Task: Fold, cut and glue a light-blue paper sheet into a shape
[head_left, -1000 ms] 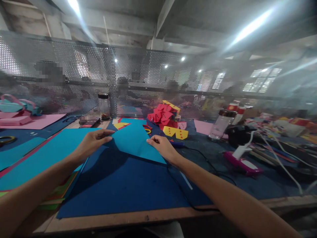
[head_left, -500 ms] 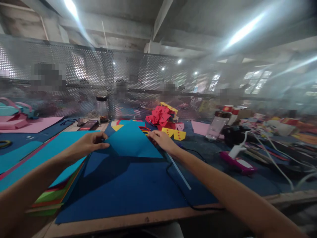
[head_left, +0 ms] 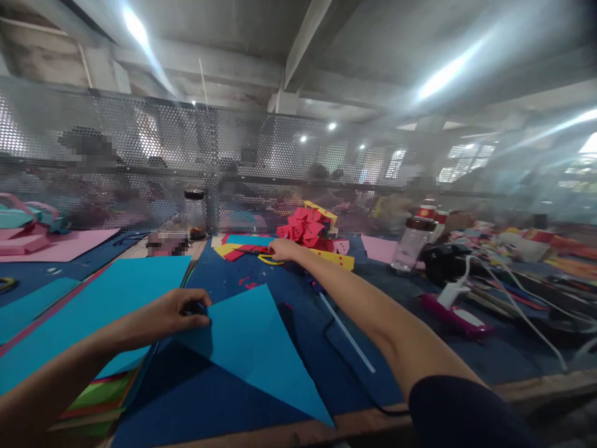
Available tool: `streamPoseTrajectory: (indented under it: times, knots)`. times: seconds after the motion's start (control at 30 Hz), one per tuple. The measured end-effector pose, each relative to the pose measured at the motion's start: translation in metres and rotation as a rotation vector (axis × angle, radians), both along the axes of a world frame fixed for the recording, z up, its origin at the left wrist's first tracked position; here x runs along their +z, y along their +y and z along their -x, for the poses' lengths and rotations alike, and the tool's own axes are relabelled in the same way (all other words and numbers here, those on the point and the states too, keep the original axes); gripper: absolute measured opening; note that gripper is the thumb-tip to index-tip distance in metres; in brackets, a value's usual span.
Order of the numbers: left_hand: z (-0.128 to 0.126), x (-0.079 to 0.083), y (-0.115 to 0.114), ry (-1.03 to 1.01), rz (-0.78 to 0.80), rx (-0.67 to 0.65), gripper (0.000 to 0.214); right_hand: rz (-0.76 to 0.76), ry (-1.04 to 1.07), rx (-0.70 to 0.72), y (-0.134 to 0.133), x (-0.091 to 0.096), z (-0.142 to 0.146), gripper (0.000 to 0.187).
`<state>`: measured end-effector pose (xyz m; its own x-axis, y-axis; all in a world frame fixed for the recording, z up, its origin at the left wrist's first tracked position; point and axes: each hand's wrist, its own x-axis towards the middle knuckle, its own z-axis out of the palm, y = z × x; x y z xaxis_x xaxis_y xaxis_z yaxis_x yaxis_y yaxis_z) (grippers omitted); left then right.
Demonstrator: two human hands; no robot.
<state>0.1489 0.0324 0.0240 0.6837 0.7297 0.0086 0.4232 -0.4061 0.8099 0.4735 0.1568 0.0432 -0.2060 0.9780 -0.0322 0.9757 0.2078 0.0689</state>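
Note:
My left hand pinches the left corner of a blue sheet of paper between thumb and fingers. The sheet is tilted, its near corner reaching toward the front edge of the table. My right hand is stretched far forward, its fingers closed at a pair of scissors with a yellow loop handle; the fingers partly cover the scissors. Around them lie a blue paper strip and red and yellow paper pieces. Just beyond is a pile of red dotted paper cut-outs.
A stack of coloured paper lies on the left. A glue gun with a white stick and black cord lies on the right. Farther out stand two bottles, one a clear jar, and a purple power strip. A perforated screen borders the back.
My right hand has let go of the blue sheet and moved forward to the scissors. My left hand has brought the sheet lower and nearer to me.

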Motion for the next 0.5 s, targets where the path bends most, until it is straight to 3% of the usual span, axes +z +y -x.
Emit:
streamPoseTrajectory:
  times: [0.13,0.27,0.5]
  knots:
    - [-0.002,-0.002,0.0,-0.017,-0.102,0.077,0.021,0.04,-0.136,-0.027,0.011,-0.007,0.005,0.032]
    - [-0.006,0.001,-0.001,-0.003,-0.122,0.066,0.02,0.071,-0.209,-0.049,0.018,-0.007,0.009,0.035]
    - [-0.007,-0.004,0.001,0.046,-0.127,0.089,0.024,0.09,-0.206,-0.073,0.014,0.011,0.008,0.036]
